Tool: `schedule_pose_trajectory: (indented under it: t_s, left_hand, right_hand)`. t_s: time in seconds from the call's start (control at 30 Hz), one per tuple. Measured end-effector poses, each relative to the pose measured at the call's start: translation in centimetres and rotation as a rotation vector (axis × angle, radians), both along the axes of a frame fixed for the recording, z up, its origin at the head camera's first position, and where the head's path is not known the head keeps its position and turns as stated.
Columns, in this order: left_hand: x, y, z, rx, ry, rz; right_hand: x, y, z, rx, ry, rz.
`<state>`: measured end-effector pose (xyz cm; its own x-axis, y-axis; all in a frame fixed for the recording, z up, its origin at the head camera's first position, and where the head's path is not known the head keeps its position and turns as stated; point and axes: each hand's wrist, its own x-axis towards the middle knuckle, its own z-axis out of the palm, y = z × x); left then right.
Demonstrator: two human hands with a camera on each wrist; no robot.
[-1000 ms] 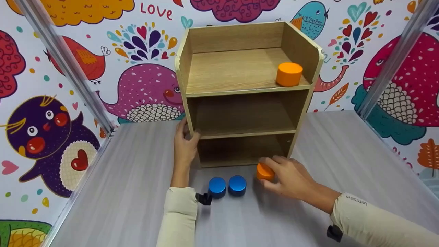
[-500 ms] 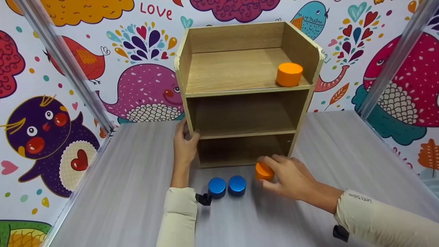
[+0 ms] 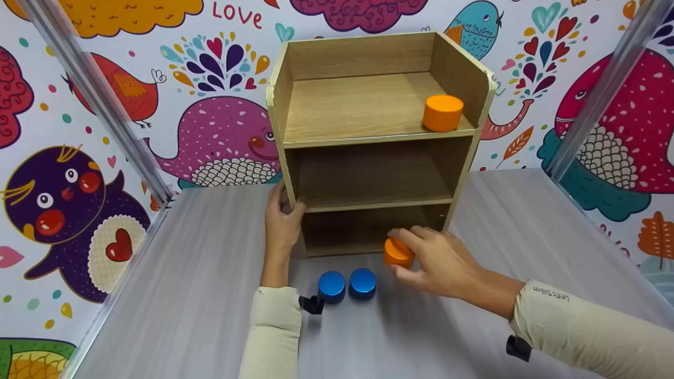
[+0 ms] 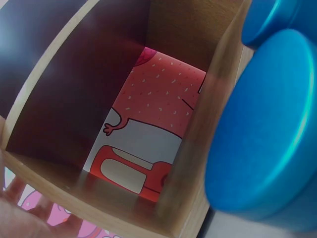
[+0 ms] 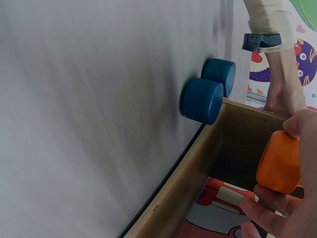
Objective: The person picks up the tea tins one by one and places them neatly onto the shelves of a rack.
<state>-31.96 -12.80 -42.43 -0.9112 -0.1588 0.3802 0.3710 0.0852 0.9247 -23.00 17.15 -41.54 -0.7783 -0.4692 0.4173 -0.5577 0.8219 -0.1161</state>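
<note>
I see the right hand (image 3: 439,261) pinching an orange cylinder (image 3: 398,253) and the left hand (image 3: 282,223) gripping the shelf unit (image 3: 363,108); only my wrist views show a red-and-white print (image 4: 158,96) inside.

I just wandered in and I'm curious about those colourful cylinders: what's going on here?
A person's right hand holds an orange cylinder, tilted, in front of the wooden shelf unit's lowest compartment. Their left hand grips the unit's left side. A second orange cylinder stands on the top shelf, near the front right corner. A blue cylinder and its blue neighbour stand on the tabletop before the unit.
</note>
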Motion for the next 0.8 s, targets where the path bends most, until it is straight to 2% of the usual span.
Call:
schedule_pose_trajectory:
  t_s: [0.17, 0.27, 0.8]
  left_hand:
    - [-1.6, -0.4, -1.6, -0.003, -0.010, -0.001]
    - [-2.0, -0.5, -2.1, -0.006, -0.005, 0.000]
    - [-2.0, -0.8, -2.3, -0.054, 0.017, 0.013]
  right_hand:
    - [0.1, -0.3, 0.5, -0.001, -0.025, -0.010]
    - [0.2, -0.4, 0.9, 0.002, -0.043, -0.019]
    - [-0.2, -0.5, 4.3, -0.069, -0.061, -0.031]
